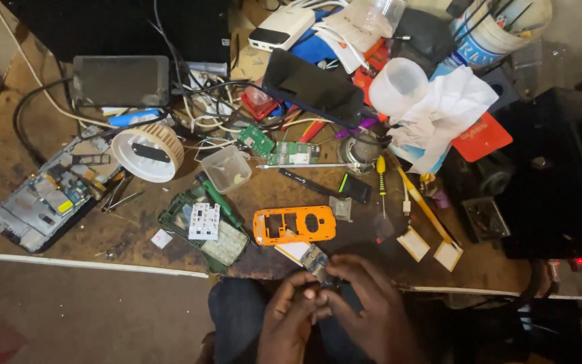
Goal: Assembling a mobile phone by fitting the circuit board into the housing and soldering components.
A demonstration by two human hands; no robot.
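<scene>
1. You pinch a small circuit board (317,260) between both hands at the tabletop (136,232) edge, its long axis tilting up-left.
2. Your left hand (289,311) grips its lower end; your right hand (365,296) closes on it from the right.
3. The orange phone housing (294,224) lies just beyond.

— How many phone shells lie around the orange plastic phone housing (294,225)?

— One orange housing, and left of it one green phone frame (203,231) and one opened grey smartphone chassis (45,195).

— Circuit boards?

— Two green ones (258,140) (293,154) above the housing, one small board (318,261) below it, held by two hands (287,317) (368,310).

— Screwdrivers?

— One yellow-handled (381,176), right of it.
</scene>
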